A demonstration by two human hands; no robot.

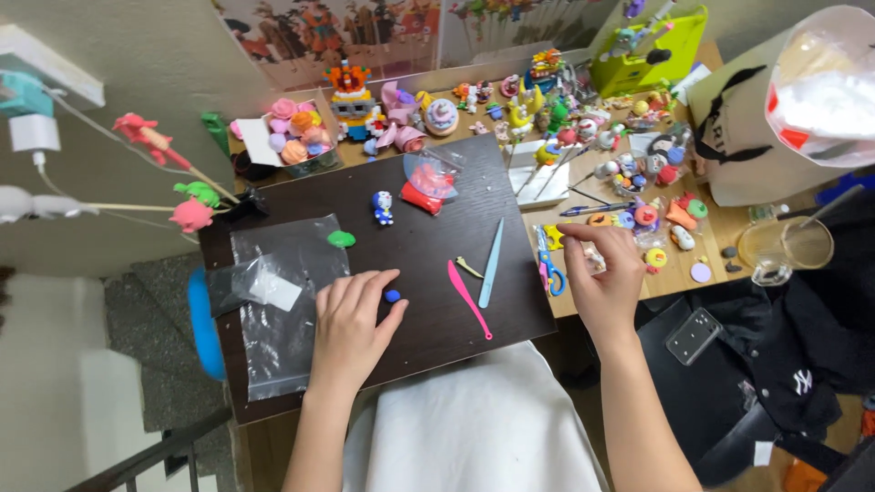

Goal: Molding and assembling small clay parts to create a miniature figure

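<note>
The person's left hand (351,323) lies flat on the dark board (428,337), fingers stretched out and loose, gripping nothing; a small blue clay ball (392,295) sits just beside the thumb, touching or nearly so, I cannot tell which. Clear plastic bags (283,273) spread out to the left of that hand, with a green clay lump (341,239) on one of them. The right hand (602,278) rests at the board's right edge, its fingertips pinched together over the wooden table, perhaps on something tiny that I cannot make out. Blue-handled scissors (549,264) lie just beside it. Between the hands lie a pink modelling tool (468,299) and a light blue one (491,262), near a small blue-and-white figure (383,208).
</note>
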